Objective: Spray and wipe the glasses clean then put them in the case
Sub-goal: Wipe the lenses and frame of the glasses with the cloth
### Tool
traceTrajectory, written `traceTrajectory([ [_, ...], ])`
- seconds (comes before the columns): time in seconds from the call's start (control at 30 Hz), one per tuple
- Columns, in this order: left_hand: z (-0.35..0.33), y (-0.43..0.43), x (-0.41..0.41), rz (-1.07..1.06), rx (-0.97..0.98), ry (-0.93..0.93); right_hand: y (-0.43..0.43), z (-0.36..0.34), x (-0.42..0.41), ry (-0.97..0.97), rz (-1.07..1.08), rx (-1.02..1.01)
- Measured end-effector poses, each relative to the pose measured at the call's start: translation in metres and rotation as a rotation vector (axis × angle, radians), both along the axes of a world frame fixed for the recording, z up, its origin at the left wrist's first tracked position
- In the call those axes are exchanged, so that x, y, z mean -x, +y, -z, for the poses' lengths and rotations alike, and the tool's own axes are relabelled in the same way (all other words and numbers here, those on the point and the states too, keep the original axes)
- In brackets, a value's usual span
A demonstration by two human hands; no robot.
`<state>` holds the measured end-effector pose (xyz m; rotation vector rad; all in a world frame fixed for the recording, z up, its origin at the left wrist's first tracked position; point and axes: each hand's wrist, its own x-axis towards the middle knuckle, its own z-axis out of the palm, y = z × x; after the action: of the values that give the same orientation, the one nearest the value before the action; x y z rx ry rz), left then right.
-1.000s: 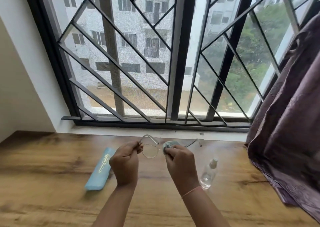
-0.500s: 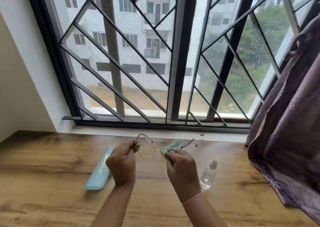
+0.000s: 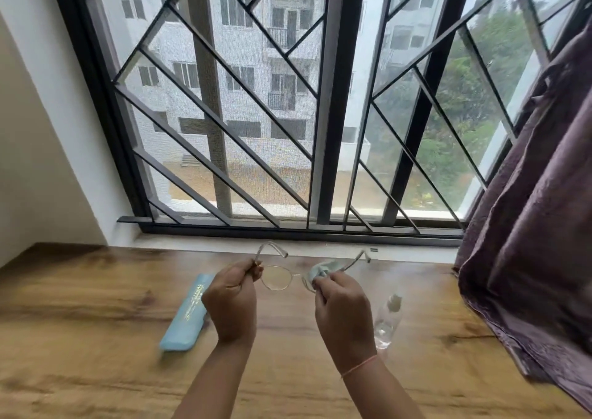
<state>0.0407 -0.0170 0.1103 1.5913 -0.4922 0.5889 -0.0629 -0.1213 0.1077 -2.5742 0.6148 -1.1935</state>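
Glasses [image 3: 277, 277] are up in the air over the wooden table [image 3: 80, 306], held in both our hands. Our left hand [image 3: 231, 300] pinches the frame at one end, and our right hand [image 3: 342, 309] squeezes a blue cloth [image 3: 320, 271] around the other lens. Left of the glasses lies the blue case [image 3: 187, 317], and right of them lies the spray bottle [image 3: 387, 319]
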Motion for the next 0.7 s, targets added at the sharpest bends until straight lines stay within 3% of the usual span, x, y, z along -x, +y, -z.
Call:
traceTrajectory([
  [0.13,0.004,0.002,0.0,-0.025,-0.024,0.016,0.002,-0.003,0.005,0.0,-0.071,-0.188],
  [0.27,0.009,0.003,0.0,-0.029,-0.034,0.058,0.003,-0.027,0.009,-0.267,-0.234,-1.043],
  [0.37,0.008,0.003,0.001,-0.032,-0.089,0.057,-0.003,-0.04,0.017,-0.437,-0.357,-1.334],
  [0.53,-0.001,-0.001,0.003,-0.079,-0.311,-0.046,0.002,-0.055,0.026,-0.56,-0.422,-1.352],
  [0.7,-0.015,-0.008,0.01,-0.13,-0.473,-0.154,0.016,-0.055,0.015,-0.592,-0.396,-0.983],
])
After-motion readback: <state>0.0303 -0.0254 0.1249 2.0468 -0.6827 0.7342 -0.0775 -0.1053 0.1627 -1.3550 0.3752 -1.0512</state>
